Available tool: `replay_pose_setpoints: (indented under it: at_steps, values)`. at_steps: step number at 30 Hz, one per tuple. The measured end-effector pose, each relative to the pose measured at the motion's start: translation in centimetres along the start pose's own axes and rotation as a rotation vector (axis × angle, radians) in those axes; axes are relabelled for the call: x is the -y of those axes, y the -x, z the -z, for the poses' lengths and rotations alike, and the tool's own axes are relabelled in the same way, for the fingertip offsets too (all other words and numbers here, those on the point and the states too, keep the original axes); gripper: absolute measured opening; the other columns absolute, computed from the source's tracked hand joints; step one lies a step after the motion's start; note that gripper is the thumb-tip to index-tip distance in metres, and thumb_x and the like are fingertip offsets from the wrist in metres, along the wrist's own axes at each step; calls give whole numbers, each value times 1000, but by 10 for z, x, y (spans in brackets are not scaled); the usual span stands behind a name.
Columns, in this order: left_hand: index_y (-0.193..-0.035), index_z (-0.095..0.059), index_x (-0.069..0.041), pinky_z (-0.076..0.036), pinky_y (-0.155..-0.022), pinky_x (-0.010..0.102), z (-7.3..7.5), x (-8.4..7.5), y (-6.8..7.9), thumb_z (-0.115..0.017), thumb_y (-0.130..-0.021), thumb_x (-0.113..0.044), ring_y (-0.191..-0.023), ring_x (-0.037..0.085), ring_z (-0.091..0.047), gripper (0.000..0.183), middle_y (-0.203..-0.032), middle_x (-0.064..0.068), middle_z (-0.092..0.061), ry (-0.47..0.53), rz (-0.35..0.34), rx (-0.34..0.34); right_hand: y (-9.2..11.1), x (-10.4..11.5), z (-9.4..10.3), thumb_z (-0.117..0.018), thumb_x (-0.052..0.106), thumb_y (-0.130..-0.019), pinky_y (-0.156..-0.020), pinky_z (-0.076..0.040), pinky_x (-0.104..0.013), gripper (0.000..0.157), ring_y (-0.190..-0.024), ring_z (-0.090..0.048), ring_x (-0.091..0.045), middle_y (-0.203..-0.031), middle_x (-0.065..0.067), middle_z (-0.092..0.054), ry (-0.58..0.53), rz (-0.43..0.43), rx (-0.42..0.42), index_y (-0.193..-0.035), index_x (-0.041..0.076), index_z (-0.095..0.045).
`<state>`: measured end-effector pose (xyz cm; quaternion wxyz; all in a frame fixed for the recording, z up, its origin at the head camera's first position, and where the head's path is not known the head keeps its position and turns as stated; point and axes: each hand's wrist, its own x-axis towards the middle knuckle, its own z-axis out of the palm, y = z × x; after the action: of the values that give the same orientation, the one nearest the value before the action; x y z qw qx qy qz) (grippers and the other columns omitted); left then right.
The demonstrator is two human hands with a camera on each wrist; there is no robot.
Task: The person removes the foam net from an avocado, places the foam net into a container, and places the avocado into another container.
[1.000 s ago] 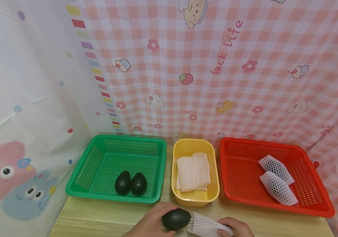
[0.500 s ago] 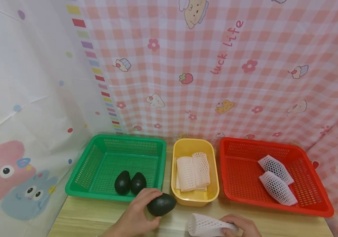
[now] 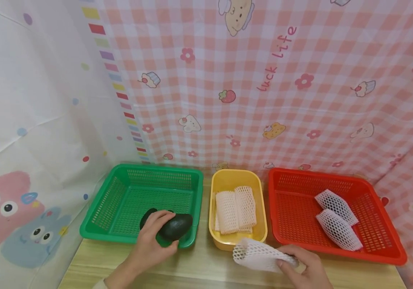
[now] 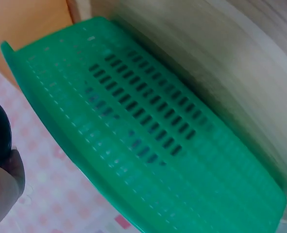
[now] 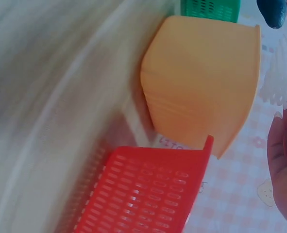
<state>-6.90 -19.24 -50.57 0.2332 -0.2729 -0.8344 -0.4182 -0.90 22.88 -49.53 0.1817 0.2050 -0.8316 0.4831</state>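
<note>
In the head view my left hand grips a dark avocado by its side, over the front right rim of the green basket. Another avocado inside that basket is largely hidden behind the hand. My right hand pinches one end of a white foam net sleeve. Its wide end faces left and looks hollow, close in front of the yellow bin. The right wrist view catches the sleeve at its edge, above the right fingers.
Several folded foam net sleeves lie in the yellow bin. At the right, the red basket holds two avocados in nets. All three containers stand in a row on a wooden table, with a checked cloth hanging behind.
My left hand has carried the avocado away from the net sleeve, left and up to the green basket. My right hand has raised the sleeve slightly, still pinching it.
</note>
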Motion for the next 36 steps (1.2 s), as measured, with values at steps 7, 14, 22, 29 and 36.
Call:
replay_pose_setpoints:
  at_steps: [7, 14, 22, 29, 36]
  values:
    - [-134, -67, -8, -59, -78, 44, 13, 19, -3, -88, -65, 2, -114, 25, -59, 73, -130, 12, -60, -90, 69, -58, -15, -7, 2, -78, -25, -69, -77, -52, -12, 51, -85, -67, -4, -100, 4, -76, -65, 70, -47, -107, 10, -75]
    - [-133, -67, -3, -57, -73, 42, 23, 34, -5, -87, -66, 4, -110, 27, -58, 70, -130, 15, -59, -172, 159, -110, -34, -8, 3, -78, -26, -70, -74, -52, -12, 48, -84, -67, -4, -97, 2, -75, -61, 62, -101, -106, 5, -74]
    - [-134, -65, 2, -54, -75, 54, 37, 50, -9, -87, -69, 3, -113, 35, -56, 69, -129, 22, -57, -229, 277, -127, -53, 5, 2, -80, -19, -76, -68, -54, -14, 37, -85, -67, -2, -96, 1, -76, -15, -76, -161, -105, 2, -74]
    - [-138, -61, 5, -52, -80, 58, 51, 64, -8, -85, -77, -5, -111, 39, -54, 66, -130, 24, -55, -257, 414, -33, -63, 6, -2, -82, -12, -80, -61, -56, -18, 31, -84, -67, -2, -97, -10, -76, 43, -171, -172, -106, 2, -74]
    - [-135, -60, 8, -51, -86, 62, 61, 78, -3, -85, -78, -10, -110, 45, -56, 65, -125, 28, -57, -338, 519, 41, -74, 3, -10, -82, -7, -84, -71, -55, -13, 28, -86, -68, -3, -100, -14, -77, 42, -196, -175, -109, 2, -73]
